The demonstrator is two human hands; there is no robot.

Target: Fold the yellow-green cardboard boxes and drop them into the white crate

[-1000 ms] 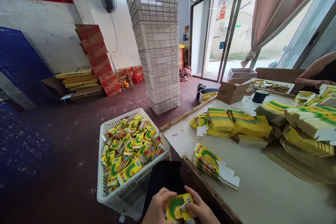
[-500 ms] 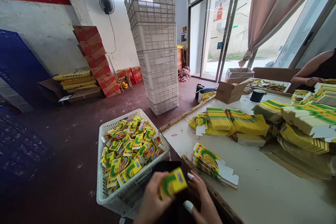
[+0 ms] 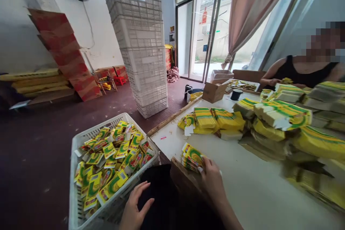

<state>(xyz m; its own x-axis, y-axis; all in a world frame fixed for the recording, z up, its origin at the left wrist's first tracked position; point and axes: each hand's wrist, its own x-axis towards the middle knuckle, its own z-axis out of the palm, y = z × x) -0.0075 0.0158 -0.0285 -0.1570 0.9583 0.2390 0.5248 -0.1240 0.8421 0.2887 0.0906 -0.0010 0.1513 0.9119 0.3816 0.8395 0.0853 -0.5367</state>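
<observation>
My left hand [image 3: 136, 205] is beside the crate's near right side, over my dark lap, with fingers and thumb apart and nothing in it. At the table's front edge, my right hand [image 3: 212, 176] has its thumb and fingers on a small stack of flat, yellow-green cartons [image 3: 192, 156]. The hand covers the stack's right end, so how many cartons it pinches is hidden. To the left stands a white plastic crate [image 3: 73, 172] heaped with folded small cartons [image 3: 113, 158] in yellow and green.
Bundles of flat cartons [image 3: 206, 118] lie along the table [image 3: 242, 183], with higher piles [image 3: 283, 115] at right. A black cup [image 3: 236, 95] and an open cardboard box [image 3: 214, 92] stand farther back. Another person [image 3: 302, 72] sits across the table. A tall crate stack [image 3: 142, 54] rises from the floor.
The folded carton has left my left hand, which has opened and moved left. My right hand has reached right onto the carton stack. The view has turned right.
</observation>
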